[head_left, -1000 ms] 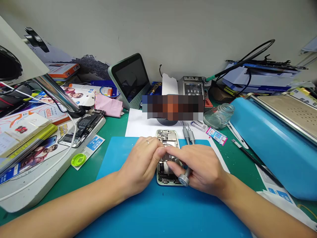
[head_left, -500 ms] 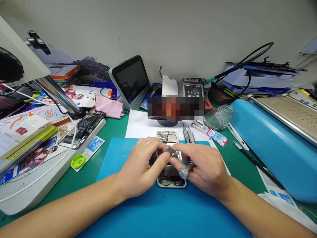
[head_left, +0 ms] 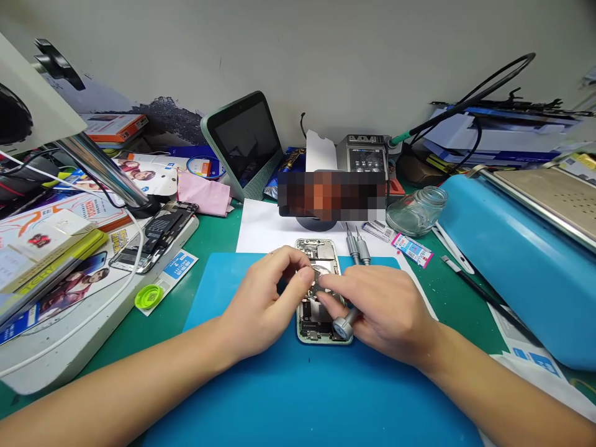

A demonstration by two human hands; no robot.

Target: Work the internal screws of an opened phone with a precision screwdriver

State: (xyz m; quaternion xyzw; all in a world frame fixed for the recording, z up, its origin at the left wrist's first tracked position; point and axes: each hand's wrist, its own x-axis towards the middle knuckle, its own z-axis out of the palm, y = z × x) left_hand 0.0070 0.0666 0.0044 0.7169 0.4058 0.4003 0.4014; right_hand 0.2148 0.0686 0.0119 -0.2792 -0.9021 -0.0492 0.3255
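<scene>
An opened phone (head_left: 325,335) with its inner parts bare lies upright on a blue mat (head_left: 261,397). Over its upper middle, my left hand (head_left: 267,304) is closed, thumb and forefinger pinching a small grey metallic phone part (head_left: 317,284) whose exact kind I cannot make out. My right hand (head_left: 391,304) is closed round a grey screwdriver (head_left: 343,327), the round end of its handle pointing toward me and its tip hidden. The right forefinger reaches to the small part, while the right thumb sits just below and apart from it.
Two more screwdrivers (head_left: 358,247) lie beyond the phone on white paper. Behind stand a small display (head_left: 246,143) and a glass jar (head_left: 418,210). At left are another opened phone (head_left: 161,239) and a green cap (head_left: 149,297); a blue machine (head_left: 507,267) fills the right.
The right thumb has drawn away from the small part, opening a gap, and the forefinger lies against it. The left hand keeps its pinch. The whole view has shifted slightly.
</scene>
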